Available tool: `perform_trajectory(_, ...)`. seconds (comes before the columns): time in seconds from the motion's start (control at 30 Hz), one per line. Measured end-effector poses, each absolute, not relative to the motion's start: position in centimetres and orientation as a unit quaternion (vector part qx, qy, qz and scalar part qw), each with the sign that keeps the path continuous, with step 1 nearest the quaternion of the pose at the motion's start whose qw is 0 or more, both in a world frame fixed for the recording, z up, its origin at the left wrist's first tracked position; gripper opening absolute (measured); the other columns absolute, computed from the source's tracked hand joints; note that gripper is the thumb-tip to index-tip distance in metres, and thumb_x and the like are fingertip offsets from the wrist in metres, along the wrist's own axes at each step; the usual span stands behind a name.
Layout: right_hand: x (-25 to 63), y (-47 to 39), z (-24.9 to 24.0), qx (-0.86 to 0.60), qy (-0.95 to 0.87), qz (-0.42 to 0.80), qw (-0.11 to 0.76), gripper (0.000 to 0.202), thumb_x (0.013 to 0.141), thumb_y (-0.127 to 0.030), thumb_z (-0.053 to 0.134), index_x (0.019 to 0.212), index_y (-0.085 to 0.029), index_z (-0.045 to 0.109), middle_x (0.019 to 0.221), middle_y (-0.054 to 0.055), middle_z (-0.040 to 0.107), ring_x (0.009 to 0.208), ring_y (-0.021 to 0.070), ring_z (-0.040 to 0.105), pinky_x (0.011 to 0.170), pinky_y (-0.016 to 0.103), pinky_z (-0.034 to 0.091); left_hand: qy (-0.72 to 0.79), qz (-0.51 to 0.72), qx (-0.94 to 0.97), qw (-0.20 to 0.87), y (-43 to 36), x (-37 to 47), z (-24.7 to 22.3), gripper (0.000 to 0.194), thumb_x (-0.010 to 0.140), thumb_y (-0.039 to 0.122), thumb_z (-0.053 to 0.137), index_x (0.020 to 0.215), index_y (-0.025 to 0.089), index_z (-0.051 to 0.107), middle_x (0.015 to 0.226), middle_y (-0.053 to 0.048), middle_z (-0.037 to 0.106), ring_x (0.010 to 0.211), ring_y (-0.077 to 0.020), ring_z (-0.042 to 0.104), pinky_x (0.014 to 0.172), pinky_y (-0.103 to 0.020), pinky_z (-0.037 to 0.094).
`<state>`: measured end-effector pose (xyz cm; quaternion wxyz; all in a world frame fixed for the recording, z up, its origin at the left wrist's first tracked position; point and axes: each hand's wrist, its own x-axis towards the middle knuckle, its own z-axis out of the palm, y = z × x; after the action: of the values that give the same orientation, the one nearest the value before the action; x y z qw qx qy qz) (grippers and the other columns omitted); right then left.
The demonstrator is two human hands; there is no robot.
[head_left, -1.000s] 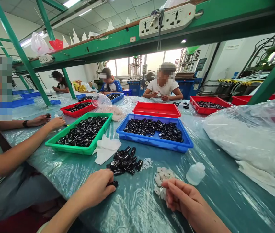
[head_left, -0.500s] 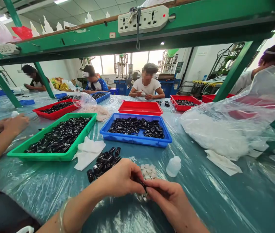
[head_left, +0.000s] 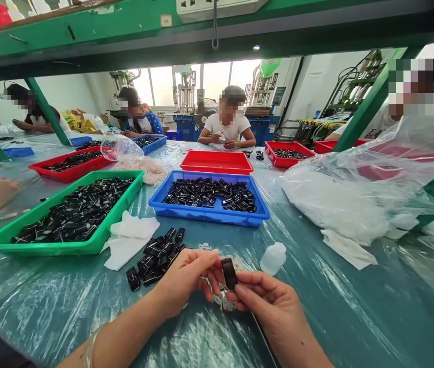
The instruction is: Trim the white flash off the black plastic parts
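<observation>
A small glossy black plastic piece (head_left: 229,273) is held upright between my hands. My right hand (head_left: 268,299) pinches its lower right edge between thumb and forefinger. At its left edge, my left hand (head_left: 189,278) has curled fingers and thumb against it; their exact contact is partly hidden. A thin metallic rod (head_left: 265,337) shows under my right hand; whether that hand grips it is unclear. Small white pieces (head_left: 224,301) lie below and behind the held piece. To the left is a loose pile of black plastic pieces (head_left: 159,258).
A white squeeze bottle (head_left: 273,258) stands right of my hands. Ahead are a blue tray (head_left: 209,216), a green tray (head_left: 44,248) and a red tray (head_left: 217,162). White tissue (head_left: 130,237) lies left; a clear plastic bag (head_left: 347,194) lies right. Several people sit around the table.
My hands have turned the black piece up, so its broad dark face now shows. The fingers of my left hand have loosened. The view has tilted down and shifted slightly.
</observation>
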<state>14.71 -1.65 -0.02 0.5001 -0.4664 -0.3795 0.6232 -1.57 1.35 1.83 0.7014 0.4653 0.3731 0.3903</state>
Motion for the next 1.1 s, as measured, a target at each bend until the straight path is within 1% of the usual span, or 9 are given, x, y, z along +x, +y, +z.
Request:
perform_trajectory(0.1, 14.6, -1.8, 0.0, -0.47, -0.37, 0.623, 0.504, 0.029, 0.056, -0.032, 0.084, 0.076, -0.015, 0.071, 0.067, 0.005, 0.074, 0.062, 0.017, 0.07, 0.055, 0.021, 0.053, 0.367, 0.394, 0.479, 0.693, 1.2, -1.6, 1.8, 0.04, 0.08, 0.045, 0.056, 0.07, 0.008, 0.067, 0.065, -0.006, 0.059, 0.052, -0.0087, 0.052, 0.043, -0.017, 0.041)
perform_trajectory(0.37, 13.9, -2.3, 0.3, -0.461, -0.354, 0.622, 0.525, 0.025, 0.057, -0.028, 0.083, 0.075, -0.015, 0.071, 0.064, 0.004, 0.074, 0.059, 0.0165, 0.069, 0.055, 0.022, 0.052, 0.397, 0.366, 0.536, 0.649, 1.1, -1.5, 1.9, 0.033, 0.075, 0.042, 0.062, 0.068, 0.01, 0.065, 0.052, 0.001, 0.05, 0.047, -0.0069, 0.044, 0.043, -0.017, 0.037)
perform_trajectory(0.53, 14.0, -2.5, 0.3, -0.456, -0.368, 0.624, 0.517, 0.024, 0.059, -0.027, 0.083, 0.075, -0.015, 0.07, 0.064, 0.004, 0.073, 0.058, 0.014, 0.068, 0.055, 0.02, 0.051, 0.396, 0.364, 0.531, 0.655, 1.0, -1.6, 1.8, 0.032, 0.076, 0.04, 0.062, 0.064, 0.01, 0.062, 0.051, 0.001, 0.051, 0.046, -0.0067, 0.044, 0.043, -0.017, 0.036)
perform_trajectory(0.7, 14.1, -2.7, 0.6, -0.469, -0.396, 0.61, 0.501, 0.023, 0.059, -0.03, 0.082, 0.074, -0.016, 0.071, 0.064, 0.003, 0.072, 0.057, 0.0155, 0.067, 0.057, 0.025, 0.053, 0.384, 0.361, 0.52, 0.672, 0.9, -1.6, 1.6, 0.03, 0.077, 0.038, 0.061, 0.065, 0.01, 0.062, 0.052, 0.001, 0.051, 0.047, -0.0069, 0.045, 0.043, -0.017, 0.037)
perform_trajectory(0.83, 14.0, -2.7, 0.6, -0.472, -0.412, 0.605, 0.492, 0.021, 0.06, -0.03, 0.08, 0.073, -0.017, 0.07, 0.062, 0.001, 0.07, 0.055, 0.0131, 0.064, 0.056, 0.022, 0.051, 0.377, 0.363, 0.514, 0.679, 0.9, -1.6, 1.5, 0.03, 0.076, 0.038, 0.062, 0.064, 0.011, 0.062, 0.052, 0.001, 0.052, 0.047, -0.0067, 0.046, 0.043, -0.017, 0.037)
perform_trajectory(0.93, 14.0, -2.8, 0.4, -0.472, -0.436, 0.6, 0.477, 0.021, 0.063, -0.032, 0.077, 0.075, -0.017, 0.069, 0.065, 0.002, 0.07, 0.056, 0.0142, 0.063, 0.058, 0.025, 0.051, 0.379, 0.365, 0.507, 0.682, 0.9, -1.5, 1.5, 0.031, 0.075, 0.04, 0.064, 0.064, 0.011, 0.062, 0.051, 0.001, 0.051, 0.046, -0.0064, 0.046, 0.042, -0.016, 0.037)
perform_trajectory(1.0, 14.3, -2.9, 0.5, -0.49, -0.481, 0.545, 0.481, 0.019, 0.067, -0.034, 0.073, 0.076, -0.019, 0.068, 0.063, 0.002, 0.066, 0.056, 0.0154, 0.06, 0.058, 0.028, 0.05, 0.38, 0.37, 0.503, 0.682, 0.9, -1.5, 1.6, 0.033, 0.074, 0.041, 0.065, 0.062, 0.011, 0.061, 0.051, 0.001, 0.052, 0.046, -0.0062, 0.046, 0.042, -0.016, 0.038)
perform_trajectory(1.03, 14.6, -2.8, 0.7, -0.503, -0.515, 0.484, 0.497, 0.018, 0.069, -0.035, 0.071, 0.076, -0.02, 0.067, 0.063, 0.002, 0.063, 0.057, 0.0157, 0.057, 0.057, 0.029, 0.049, 0.379, 0.375, 0.502, 0.681, 0.9, -1.5, 1.6, 0.033, 0.074, 0.042, 0.065, 0.063, 0.01, 0.061, 0.052, 0.001, 0.052, 0.046, -0.0063, 0.047, 0.042, -0.016, 0.038)
perform_trajectory(1.1, 15.7, -2.3, 1.3, -0.523, -0.58, 0.299, 0.548, 0.018, 0.072, -0.036, 0.068, 0.082, -0.022, 0.062, 0.068, 0.001, 0.058, 0.06, 0.0162, 0.053, 0.06, 0.03, 0.046, 0.379, 0.383, 0.499, 0.679, 0.8, -1.5, 1.7, 0.034, 0.073, 0.042, 0.065, 0.066, 0.01, 0.063, 0.057, -0.001, 0.057, 0.048, -0.0073, 0.051, 0.042, -0.017, 0.041)
